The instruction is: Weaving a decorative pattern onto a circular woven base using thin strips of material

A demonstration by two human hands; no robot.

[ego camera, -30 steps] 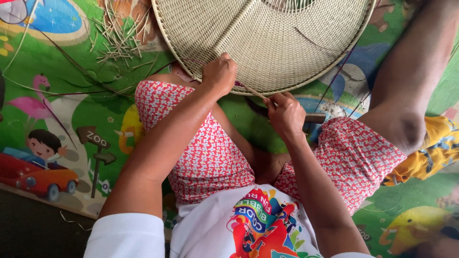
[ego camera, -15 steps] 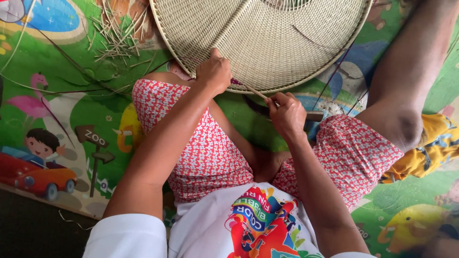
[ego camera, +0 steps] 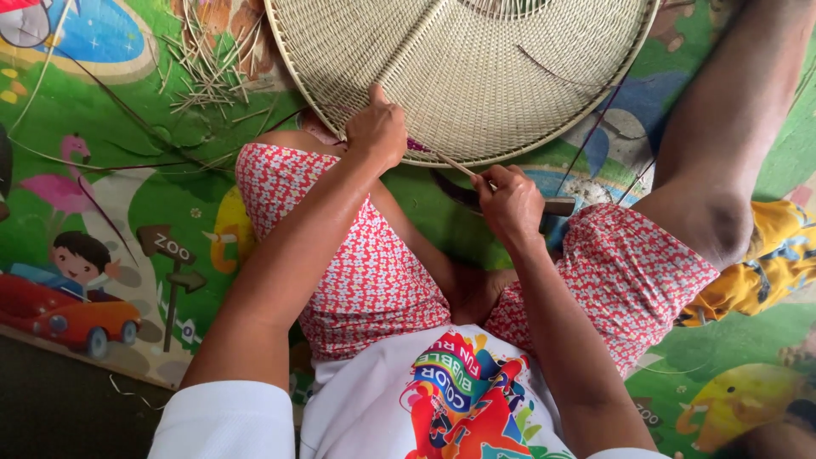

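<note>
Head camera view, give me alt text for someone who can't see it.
A seated person's left hand grips the near rim of a large round woven tray, while the right hand pulls a thin strip from that rim. The tray lies on a colourful cartoon mat, with loose cut strips scattered at upper left.

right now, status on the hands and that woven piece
Left hand gripping the rim of the round woven tray. Right hand pinching a thin strip running to that rim. Loose cuttings on the mat, clear of both hands.
</note>
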